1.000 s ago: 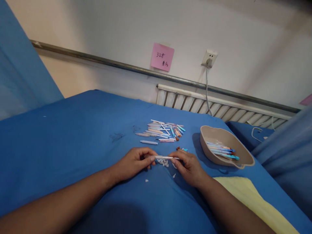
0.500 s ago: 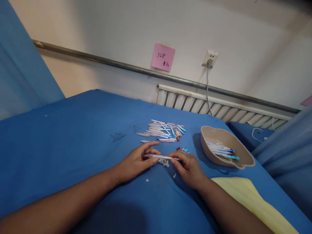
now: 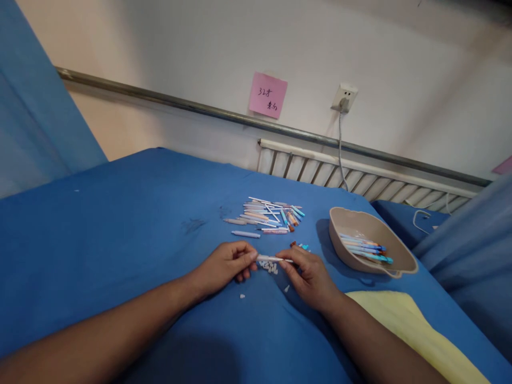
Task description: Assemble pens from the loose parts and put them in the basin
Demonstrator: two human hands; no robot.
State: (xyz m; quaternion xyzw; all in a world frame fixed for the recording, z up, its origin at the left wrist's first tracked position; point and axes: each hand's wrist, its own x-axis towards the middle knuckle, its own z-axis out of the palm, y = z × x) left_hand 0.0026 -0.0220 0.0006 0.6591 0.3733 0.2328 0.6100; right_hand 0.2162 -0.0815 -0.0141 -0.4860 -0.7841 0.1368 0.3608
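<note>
My left hand (image 3: 226,265) and my right hand (image 3: 308,274) rest on the blue cloth (image 3: 120,224) and pinch the two ends of a thin white pen (image 3: 270,259) held level between them. Both hands have their fingers closed on it. Small white bits (image 3: 269,267) lie on the cloth under the pen. Beyond the hands is a heap of loose pens and pen parts (image 3: 266,215). A single white pen barrel (image 3: 245,233) lies apart, near my left hand.
A beige bowl (image 3: 362,261) with several blue pens stands to the right. A yellow cloth (image 3: 416,330) lies under my right forearm. Behind are a radiator (image 3: 360,176), a wall socket with a cable (image 3: 344,97) and a pink note (image 3: 268,95).
Half a second ago my left fingers were spread along the pen; now they are closed again on its left end. The right hand has hardly moved.
</note>
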